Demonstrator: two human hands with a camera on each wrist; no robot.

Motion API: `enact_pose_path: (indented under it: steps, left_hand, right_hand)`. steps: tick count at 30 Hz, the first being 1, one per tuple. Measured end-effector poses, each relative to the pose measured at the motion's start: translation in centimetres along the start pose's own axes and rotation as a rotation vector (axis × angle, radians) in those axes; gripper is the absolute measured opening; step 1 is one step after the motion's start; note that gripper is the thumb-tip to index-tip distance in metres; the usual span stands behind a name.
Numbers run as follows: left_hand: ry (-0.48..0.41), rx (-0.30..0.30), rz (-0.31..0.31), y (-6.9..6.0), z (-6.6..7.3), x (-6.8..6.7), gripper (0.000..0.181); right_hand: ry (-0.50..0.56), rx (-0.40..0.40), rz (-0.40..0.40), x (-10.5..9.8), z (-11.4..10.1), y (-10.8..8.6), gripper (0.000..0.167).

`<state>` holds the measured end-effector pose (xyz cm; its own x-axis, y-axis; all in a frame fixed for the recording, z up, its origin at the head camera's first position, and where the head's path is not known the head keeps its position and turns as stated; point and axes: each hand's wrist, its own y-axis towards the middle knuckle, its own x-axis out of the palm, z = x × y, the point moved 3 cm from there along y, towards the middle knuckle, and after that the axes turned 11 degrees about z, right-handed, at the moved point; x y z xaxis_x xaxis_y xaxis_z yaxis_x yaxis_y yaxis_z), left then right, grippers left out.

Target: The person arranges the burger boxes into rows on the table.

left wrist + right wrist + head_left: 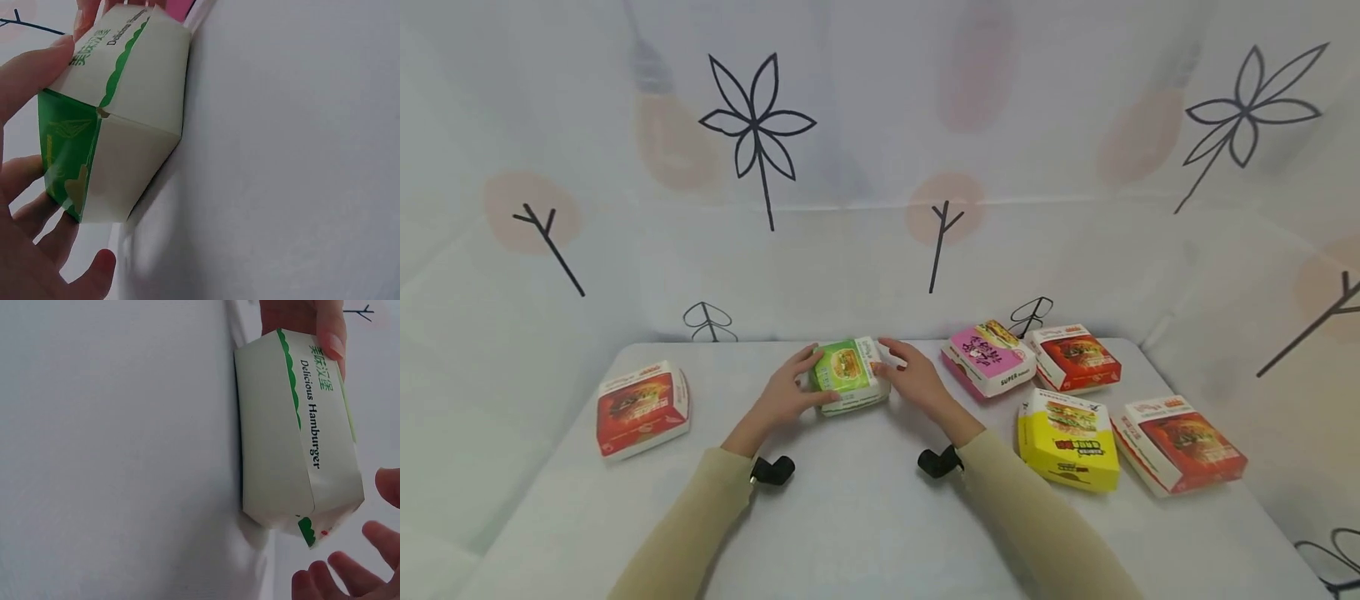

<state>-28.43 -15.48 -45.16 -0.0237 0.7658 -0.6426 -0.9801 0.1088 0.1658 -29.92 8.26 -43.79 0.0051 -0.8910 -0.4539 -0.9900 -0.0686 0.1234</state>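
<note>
Green-and-white hamburger carton [848, 367], far middle of the counter [850, 517]. Fingers of the left hand [784, 393] pinch its left end, apparently steadying it; the right hand's [919, 385] are spread beside its right end.

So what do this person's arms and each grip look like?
The arms wear plain beige sleeves reaching the wrists: left sleeve, right sleeve. By each cuff sits a small, rounded attachment: left black attachment, right black attachment. The left grip and right grip are ungloved human hands. No cables show.
</note>
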Motion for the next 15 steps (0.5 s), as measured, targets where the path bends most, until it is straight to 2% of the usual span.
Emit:
enact_pose_path:
  steps: [4, 8, 15]
  left_hand:
    - [0.038, 0.013, -0.025, 0.3, -0.1, -0.1, 0.091]
    - [0.030, 0.021, -0.030, 0.5, -0.1, -0.1, 0.089]
    - [0.013, 0.009, -0.030, 0.5, -0.3, -0.1, 0.090]
  right_hand:
    - [-0.011, -0.066, -0.073, 0.1, -0.5, 0.6, 0.051]
    - [-0.010, -0.105, -0.132, 0.2, -0.7, 1.2, 0.049]
    - [-0.035, -0.068, -0.218, 0.5, 0.1, 1.7, 0.050]
